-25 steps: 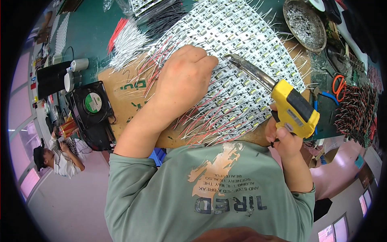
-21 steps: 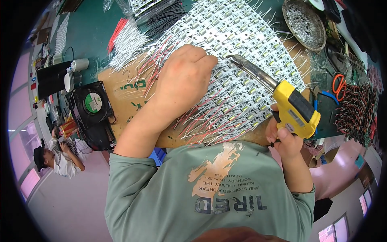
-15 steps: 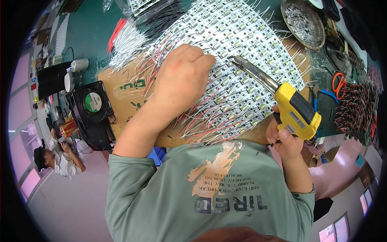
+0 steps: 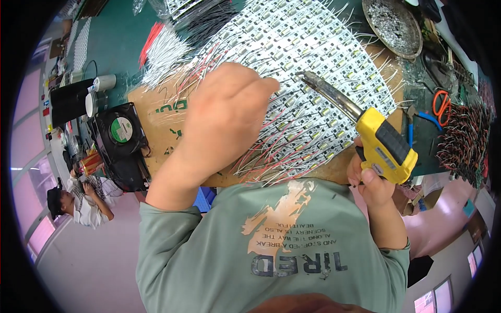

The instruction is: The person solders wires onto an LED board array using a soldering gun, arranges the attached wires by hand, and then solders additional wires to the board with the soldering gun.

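Note:
My right hand is wrapped round the handle of a yellow and black soldering gun. Its metal tip points up and left, over a large panel of small white circuit boards. Above the panel's left part is my left hand, its fingers curled into a pinch. Whatever those fingertips hold, if anything, is hidden or too fine to make out. Red and white wires stick out from the boards along the near left side, below my left hand.
Under the panel lies brown cardboard. Left of it stands a black fan. Loose white wires lie at the far left. At the right are a round dish of metal bits, orange-handled scissors, blue-handled cutters and bundled wires.
My left hand has shifted a little left and toward me, still pinched. The soldering gun in my right hand has hardly moved.

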